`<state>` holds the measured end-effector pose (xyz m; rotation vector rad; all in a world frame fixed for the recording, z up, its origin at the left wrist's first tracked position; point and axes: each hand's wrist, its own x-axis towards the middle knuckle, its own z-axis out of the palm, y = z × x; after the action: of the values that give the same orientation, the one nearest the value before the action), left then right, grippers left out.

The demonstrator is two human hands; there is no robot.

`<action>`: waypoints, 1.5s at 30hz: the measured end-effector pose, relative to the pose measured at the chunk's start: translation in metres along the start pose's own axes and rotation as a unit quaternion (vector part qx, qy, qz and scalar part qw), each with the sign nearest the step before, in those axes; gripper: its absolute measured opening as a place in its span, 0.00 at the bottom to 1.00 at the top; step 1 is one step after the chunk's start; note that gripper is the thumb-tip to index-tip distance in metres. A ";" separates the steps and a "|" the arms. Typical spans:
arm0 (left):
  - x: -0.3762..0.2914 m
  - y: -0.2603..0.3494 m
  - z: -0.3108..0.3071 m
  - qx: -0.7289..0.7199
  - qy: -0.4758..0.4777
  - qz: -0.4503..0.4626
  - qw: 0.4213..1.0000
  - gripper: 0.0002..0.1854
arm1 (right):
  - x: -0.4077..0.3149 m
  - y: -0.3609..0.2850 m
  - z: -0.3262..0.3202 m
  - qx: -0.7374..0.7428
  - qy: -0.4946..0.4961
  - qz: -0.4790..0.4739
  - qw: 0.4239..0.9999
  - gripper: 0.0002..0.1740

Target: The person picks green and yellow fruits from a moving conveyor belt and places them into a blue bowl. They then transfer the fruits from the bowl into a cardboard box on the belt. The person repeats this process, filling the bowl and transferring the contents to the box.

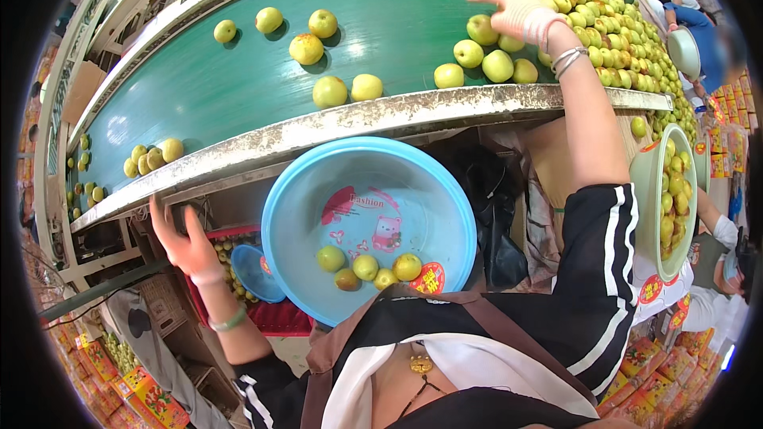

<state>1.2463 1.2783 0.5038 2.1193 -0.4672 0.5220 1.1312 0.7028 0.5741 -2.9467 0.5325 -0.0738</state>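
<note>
My right hand reaches over the green conveyor belt, its fingers apart and pointing left. Just beneath it is a loose group of yellow-green fruit, like jujubes; whether the fingers touch one is unclear. My left hand is raised, empty and spread, beside the belt's worn near rail. In front of my body a light-blue plastic basin is tilted towards me, with several of the fruit at its lower side. More single fruit lie scattered along the belt.
A dense heap of fruit covers the belt's right end. A pale-green basin full of fruit stands at my right. A small blue basin sits low on the left. Co-workers are at the right, and printed cartons are stacked around.
</note>
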 end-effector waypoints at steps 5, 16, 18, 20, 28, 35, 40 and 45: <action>0.080 0.113 0.058 0.013 -0.241 0.214 0.946 0.28 | -0.014 -0.076 -0.024 -0.152 -0.225 0.010 0.962 0.35; 0.043 0.195 0.124 -0.466 -0.498 -0.113 0.722 0.43 | -0.098 -0.159 -0.019 0.166 0.192 -0.229 0.940 0.28; 0.035 0.201 0.123 -0.477 -0.509 -0.126 0.705 0.41 | -0.119 -0.177 -0.022 0.182 0.188 -0.230 0.937 0.33; 0.035 0.204 0.101 -0.465 -0.524 -0.150 0.697 0.39 | -0.139 -0.173 -0.010 0.439 0.148 -0.127 0.877 0.37; 0.034 0.176 0.102 -0.456 -0.332 -0.131 0.815 0.35 | -0.191 -0.188 0.033 0.192 0.018 -0.348 0.917 0.12; 0.036 0.134 0.110 -0.074 -0.197 0.233 0.949 0.34 | -0.080 -0.051 0.015 -0.114 0.223 -0.089 0.964 0.19; -0.009 0.156 0.105 0.022 -0.291 0.439 0.850 0.18 | -0.045 -0.053 -0.010 -0.128 -0.100 -0.019 0.987 0.23; -0.035 0.155 0.106 0.119 -0.225 0.405 0.878 0.20 | -0.021 -0.012 0.016 -0.320 -0.072 0.097 0.940 0.26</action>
<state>1.1594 1.1110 0.5340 2.2110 -1.6741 0.5521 1.1167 0.7230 0.5601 -3.4449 0.9812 0.4136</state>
